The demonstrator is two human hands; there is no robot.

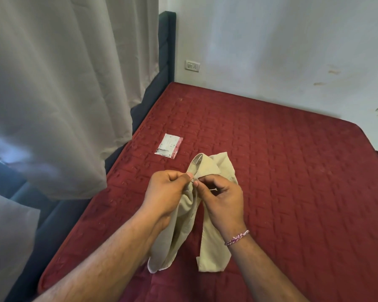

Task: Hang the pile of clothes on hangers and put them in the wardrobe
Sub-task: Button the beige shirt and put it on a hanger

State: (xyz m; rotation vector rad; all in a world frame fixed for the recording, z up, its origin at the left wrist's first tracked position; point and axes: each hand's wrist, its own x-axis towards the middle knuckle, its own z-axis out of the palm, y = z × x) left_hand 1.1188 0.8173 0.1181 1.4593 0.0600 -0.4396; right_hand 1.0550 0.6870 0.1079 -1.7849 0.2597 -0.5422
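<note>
Red quilted mattress [271,171] on dark bed frame [167,51], white wall [282,40], pale curtain [63,83] alongside.

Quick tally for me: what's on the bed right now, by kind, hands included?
Beige shirt: 1
White packet: 1
Hands pinching the shirt's front near the collar: 2, left hand and right hand
Hangers: 0 in view
Total: 4
</note>
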